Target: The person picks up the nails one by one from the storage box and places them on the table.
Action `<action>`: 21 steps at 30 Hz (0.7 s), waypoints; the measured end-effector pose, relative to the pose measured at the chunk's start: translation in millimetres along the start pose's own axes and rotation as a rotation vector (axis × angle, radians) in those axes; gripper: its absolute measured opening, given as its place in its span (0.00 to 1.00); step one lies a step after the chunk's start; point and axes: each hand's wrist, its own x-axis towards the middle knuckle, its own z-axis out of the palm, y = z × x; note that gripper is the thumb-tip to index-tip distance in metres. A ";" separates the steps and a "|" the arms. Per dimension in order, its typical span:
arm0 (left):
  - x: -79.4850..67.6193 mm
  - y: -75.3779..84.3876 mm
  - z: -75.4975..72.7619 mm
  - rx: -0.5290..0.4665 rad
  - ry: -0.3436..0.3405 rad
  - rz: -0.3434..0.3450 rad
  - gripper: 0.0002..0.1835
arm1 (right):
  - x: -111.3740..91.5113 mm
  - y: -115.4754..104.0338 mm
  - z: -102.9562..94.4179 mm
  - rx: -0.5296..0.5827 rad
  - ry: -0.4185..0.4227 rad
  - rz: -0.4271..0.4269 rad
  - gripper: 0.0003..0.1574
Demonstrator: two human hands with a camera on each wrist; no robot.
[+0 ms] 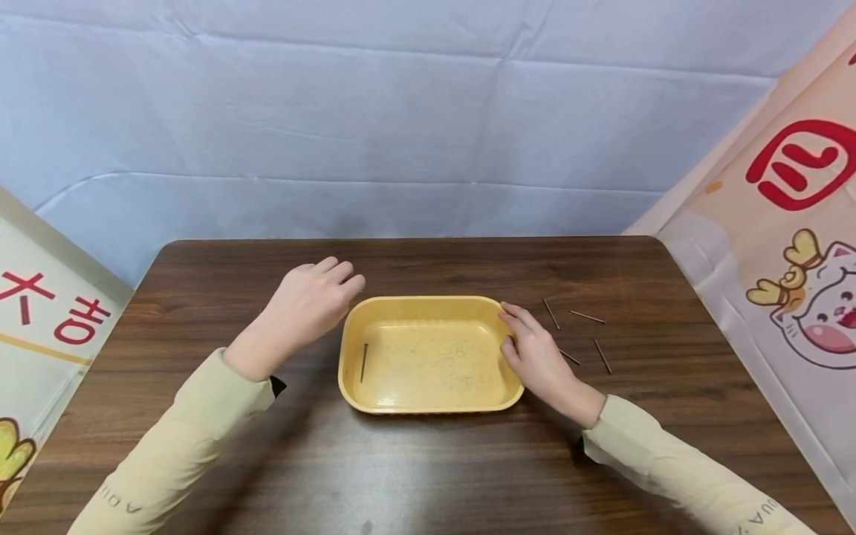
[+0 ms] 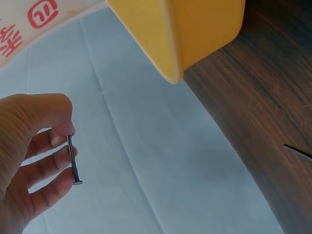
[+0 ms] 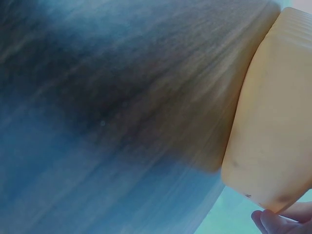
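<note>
In the head view my left hand (image 1: 310, 301) is raised just left of the yellow basin's rim. The left wrist view shows its thumb and fingers pinching a dark nail (image 2: 73, 161), head downward. My right hand (image 1: 538, 357) grips the right rim of the yellow basin (image 1: 428, 409), thumb over the inner wall. In the right wrist view, its fingertips (image 3: 270, 219) are at the basin's far corner. One nail (image 1: 364, 362) lies inside the basin, near its left wall.
Several loose nails (image 1: 587, 316) lie on the dark wooden table (image 1: 414, 475), right of the basin. Behind the table hangs a pale blue cloth (image 1: 401, 134), with printed banners (image 1: 802, 245) at both sides.
</note>
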 end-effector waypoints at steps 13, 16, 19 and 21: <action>-18.5 -3.4 -5.1 -0.012 -0.018 -0.050 0.11 | 0.1 0.5 0.7 -0.004 0.008 -0.005 0.23; -22.0 -4.0 -5.9 -0.016 -0.027 -0.061 0.11 | 0.0 0.5 0.5 -0.004 0.010 -0.005 0.23; -25.4 -4.2 -5.9 -0.021 -0.041 -0.080 0.11 | -0.1 0.3 0.3 -0.001 0.010 -0.003 0.23; -28.0 -4.3 -5.7 -0.027 -0.055 -0.093 0.10 | -0.2 0.2 0.3 0.001 0.007 -0.002 0.23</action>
